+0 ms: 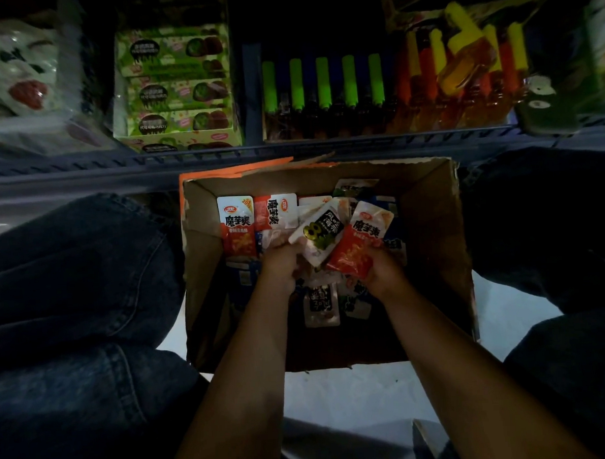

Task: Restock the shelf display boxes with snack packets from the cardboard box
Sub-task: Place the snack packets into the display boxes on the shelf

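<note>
**Packets gathered from box at foot of shelf**

A person crouched over an open cardboard box (pixel 431 224) on the pale floor, both hands inside it among loose snack packets. The right hand (pixel 381 271) had its fingers curled round a red-and-white packet (pixel 358 242), held by its lower end. The left hand (pixel 281 264) gripped the lower corner of a white packet (pixel 320 234) with a dark label, which leaned against the red one. More packets (pixel 235 224) lay in the far left of the box, and others sat beneath the hands.

The packets looked light, flat and soft, their film probably slick; a pinch across a sealed end or a fistful of several together seemed the surest hold, and squeezing the middle risked crushing the contents.

The red packets read "魔芋爽", with a small oval logo too small to make out and a "20%" flash in one corner. The white packet's characters could not be read with confidence.

Above, the shelf (pixel 291 150) carried green display boxes (pixel 176 86) and rows of green-capped (pixel 323 81) and yellow-capped (pixel 460 62) tubes.
</note>
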Tool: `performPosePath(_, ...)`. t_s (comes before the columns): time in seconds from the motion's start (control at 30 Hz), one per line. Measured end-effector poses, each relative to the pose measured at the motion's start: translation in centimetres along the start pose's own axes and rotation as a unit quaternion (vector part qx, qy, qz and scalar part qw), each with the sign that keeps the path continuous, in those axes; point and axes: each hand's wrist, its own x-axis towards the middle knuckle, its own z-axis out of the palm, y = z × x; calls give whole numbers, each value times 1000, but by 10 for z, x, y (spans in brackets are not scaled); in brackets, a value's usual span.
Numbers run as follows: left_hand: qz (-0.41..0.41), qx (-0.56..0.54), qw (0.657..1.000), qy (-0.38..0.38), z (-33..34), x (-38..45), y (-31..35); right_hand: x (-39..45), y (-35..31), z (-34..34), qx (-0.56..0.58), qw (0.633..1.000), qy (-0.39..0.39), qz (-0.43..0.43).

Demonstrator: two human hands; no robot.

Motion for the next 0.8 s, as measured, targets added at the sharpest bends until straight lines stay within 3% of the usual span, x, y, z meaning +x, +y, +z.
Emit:
performPosePath(0.1, -31, 22, 998, -47, -6, 1, -6, 1, 0, -3, 9, 1000, -7, 6)
performPosePath(0.3, -5, 43, 998, -41, -9, 10, -8, -2, -2, -10, 50, 998, -23, 27)
performPosePath(0.43, -19, 102, 994, -44, -5, 8, -12, 1, 5, -1, -40, 999, -2, 33)
performPosePath(0.57, 40, 176, 983, -44, -2, 5, -16, 3, 5, 3, -132, 990, 51, -10)
performPosePath(0.7, 51, 198, 977, -65, -1, 9, -17, 0, 0, 0, -144, 989, 34, -26)
performPosePath(0.8, 153, 312, 936, -54, 6, 9, -11, -1, -4, -1, -138, 987, 64, -47)
